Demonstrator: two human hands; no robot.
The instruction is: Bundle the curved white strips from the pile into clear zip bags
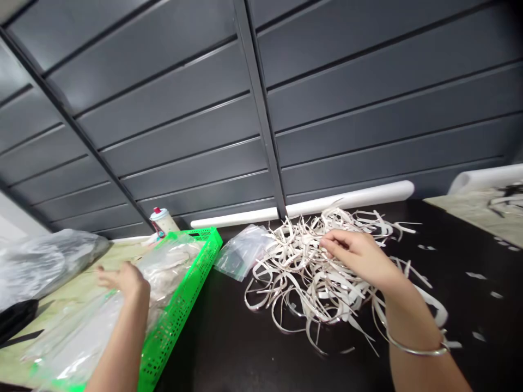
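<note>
A tangled heap of thin, curly white strips (302, 272) with brownish edges lies on the dark tabletop. My right hand (359, 256) reaches into its upper right part, thumb and fingers pinched together on the white strips; how many it grips is hidden. Over the bright green perforated basket (175, 326) hovers my left hand (125, 279), its fingers apart and nothing in them. Clear plastic bags with pale contents (171, 267) fill the basket. Between basket and heap lie flat clear zip bags (243, 250).
Behind the table rises a dark grey panelled wall (183, 109), with white rolls (355, 197) along its foot. A bottle with a red cap (164, 222) stands behind the basket. Crumpled plastic sheeting (49, 261) lies at left. Small white scraps (476, 276) dot the table's right side.
</note>
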